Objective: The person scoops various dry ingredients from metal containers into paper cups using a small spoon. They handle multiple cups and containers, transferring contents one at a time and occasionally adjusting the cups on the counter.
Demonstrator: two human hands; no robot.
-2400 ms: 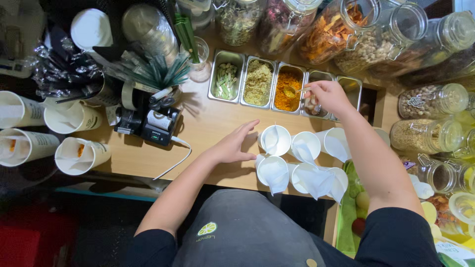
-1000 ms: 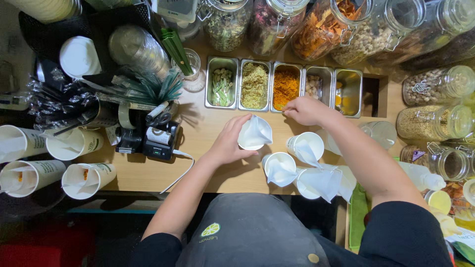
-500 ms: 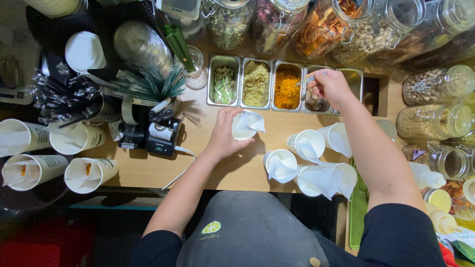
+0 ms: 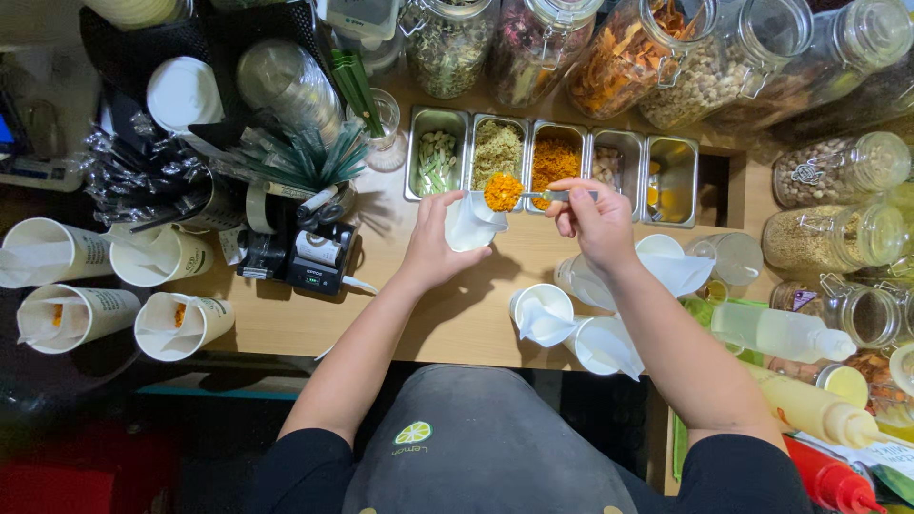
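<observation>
My left hand (image 4: 433, 249) holds a white paper cup with a white filter bag (image 4: 469, 224) above the wooden counter (image 4: 457, 305), just in front of the steel trays. My right hand (image 4: 592, 221) grips a metal spoon (image 4: 543, 195) heaped with orange dried petals (image 4: 503, 191), and the heap hangs right over the cup's mouth. Behind the spoon sits the tray of orange petals (image 4: 557, 164), between a tray of pale green-brown herb (image 4: 496, 152) and a tray of pale nuts (image 4: 614, 167).
Several more white cups with filter bags (image 4: 543, 314) stand by my right arm. Glass jars (image 4: 657, 48) of dried goods line the back and right. Paper cups (image 4: 181, 324) lie at left beside a small label printer (image 4: 309, 257). Squeeze bottles (image 4: 809, 405) lie at lower right.
My left hand lifted one cup from the group toward the trays. My right hand dipped into the orange tray and brought a loaded spoon over the cup.
</observation>
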